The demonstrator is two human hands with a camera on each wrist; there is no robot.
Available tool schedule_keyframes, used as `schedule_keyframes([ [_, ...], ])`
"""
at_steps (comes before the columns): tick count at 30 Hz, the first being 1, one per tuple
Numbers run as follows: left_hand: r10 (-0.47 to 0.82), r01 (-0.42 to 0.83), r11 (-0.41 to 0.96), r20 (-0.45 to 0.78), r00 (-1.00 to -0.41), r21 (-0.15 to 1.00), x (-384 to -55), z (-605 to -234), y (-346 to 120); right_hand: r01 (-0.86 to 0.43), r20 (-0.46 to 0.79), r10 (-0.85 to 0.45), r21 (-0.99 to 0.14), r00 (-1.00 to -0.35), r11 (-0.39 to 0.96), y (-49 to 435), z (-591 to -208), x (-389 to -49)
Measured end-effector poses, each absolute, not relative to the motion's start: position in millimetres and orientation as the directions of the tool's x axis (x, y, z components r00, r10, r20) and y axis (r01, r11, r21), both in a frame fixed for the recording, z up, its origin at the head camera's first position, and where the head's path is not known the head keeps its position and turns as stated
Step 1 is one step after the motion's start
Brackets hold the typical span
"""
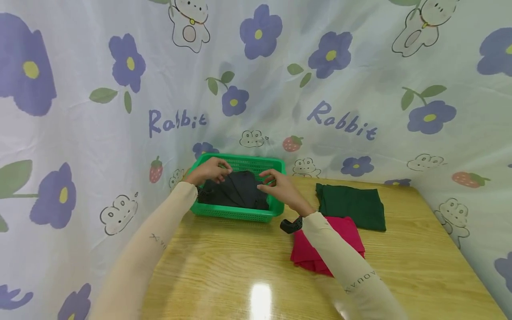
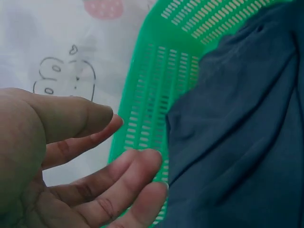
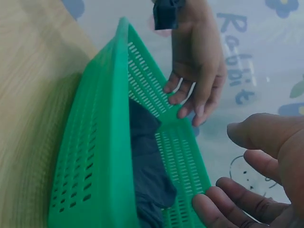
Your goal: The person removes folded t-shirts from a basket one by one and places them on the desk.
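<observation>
A dark navy folded cloth [image 1: 236, 191] lies inside the green plastic basket [image 1: 232, 213], its surface creased. Over the basket's left side hovers my left hand [image 1: 213, 170], fingers relaxed and holding nothing. My right hand [image 1: 282, 189] is above the basket's right end, thumb and fingers apart with no cloth between them. In the left wrist view, the left fingers [image 2: 137, 175] are loosely bent beside the navy cloth [image 2: 237, 128]. The right wrist view shows both hands around the basket rim [image 3: 121, 118], neither gripping it.
To the right of the basket lie a folded dark green cloth [image 1: 352, 205] and, nearer, a folded red cloth [image 1: 344, 235], partly hidden by my right sleeve. They rest on a wooden table [image 1: 224, 258]. A patterned curtain [image 1: 264, 84] hangs behind and beside the table.
</observation>
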State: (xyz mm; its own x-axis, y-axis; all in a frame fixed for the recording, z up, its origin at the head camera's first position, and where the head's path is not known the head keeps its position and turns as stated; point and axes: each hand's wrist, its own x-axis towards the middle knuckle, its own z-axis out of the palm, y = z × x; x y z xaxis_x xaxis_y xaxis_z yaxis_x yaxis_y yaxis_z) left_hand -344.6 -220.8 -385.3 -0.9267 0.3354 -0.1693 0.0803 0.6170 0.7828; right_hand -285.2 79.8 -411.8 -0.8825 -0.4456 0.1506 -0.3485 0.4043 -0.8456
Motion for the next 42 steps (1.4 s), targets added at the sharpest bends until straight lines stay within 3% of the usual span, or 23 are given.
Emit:
schedule_keyframes([
  [6,0.325,0.016,0.630,-0.245,-0.914,0.776,-349.2,-387.9,-232.2,-0.412,0.077,-0.514,-0.704,-0.854,0.578,57.5,-417.2,-295.3],
  [12,0.319,-0.029,0.643,-0.302,-0.898,0.766,-352.1,-394.3,-243.6,-0.394,-0.002,-0.527,-0.662,-0.850,0.637,42.7,-418.0,-299.9],
  [22,0.311,-0.007,0.732,-0.343,-0.886,0.681,-353.8,-403.3,-242.3,-0.283,-0.089,-0.415,-0.602,-0.906,0.747,25.3,-424.4,-308.9],
  [28,0.253,-0.080,0.772,-0.421,-0.871,0.631,-351.4,-410.9,-246.3,-0.240,-0.138,-0.364,-0.535,-0.921,0.810,15.3,-430.2,-309.6],
  [32,0.244,-0.081,0.802,-0.447,-0.861,0.592,-350.1,-418.4,-251.0,-0.195,-0.188,-0.353,-0.561,-0.917,0.805,13.0,-435.2,-309.5],
  [42,0.297,0.035,0.856,-0.434,-0.851,0.516,-354.7,-419.6,-249.8,0.008,-0.276,-0.300,-0.748,-0.913,0.663,19.5,-454.2,-311.4],
])
